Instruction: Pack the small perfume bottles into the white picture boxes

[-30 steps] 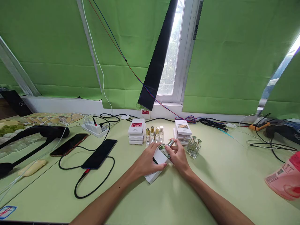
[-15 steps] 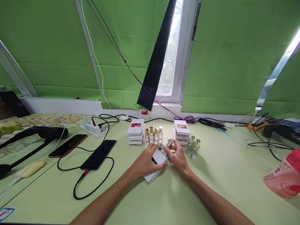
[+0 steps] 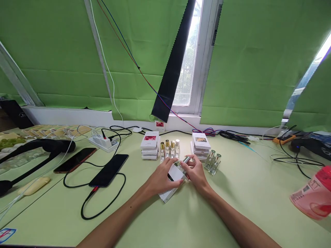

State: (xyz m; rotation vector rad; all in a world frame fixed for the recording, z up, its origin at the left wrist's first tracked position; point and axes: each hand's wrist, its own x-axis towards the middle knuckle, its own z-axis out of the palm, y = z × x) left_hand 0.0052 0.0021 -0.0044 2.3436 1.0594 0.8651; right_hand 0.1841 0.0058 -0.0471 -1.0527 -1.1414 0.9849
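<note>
My left hand (image 3: 164, 176) is closed round a small white box (image 3: 176, 173), its thumb along the near side. Under that hand another white box (image 3: 167, 194) lies on the table, partly covered. My right hand (image 3: 196, 172) pinches a small glass perfume bottle with a silver cap (image 3: 186, 159), tilted against the box's far right side; the fingers hide much of its body. Just right of my right hand, two clear bottles with silver-green caps (image 3: 212, 162) stand together. Beyond my left hand are several clear bottles with gold or pale caps (image 3: 170, 148).
Stacks of white boxes stand at the back left (image 3: 150, 144) and back right (image 3: 200, 143). A phone (image 3: 109, 170) with a looped cable (image 3: 83, 206) lies left, near a power strip (image 3: 103, 142). A pink container (image 3: 314, 193) stands far right. Cables (image 3: 232, 135) run along the wall.
My right hand and the capped bottle have shifted very slightly, the cap tipping a little lower to the left. My left hand and the boxes stay in place.
</note>
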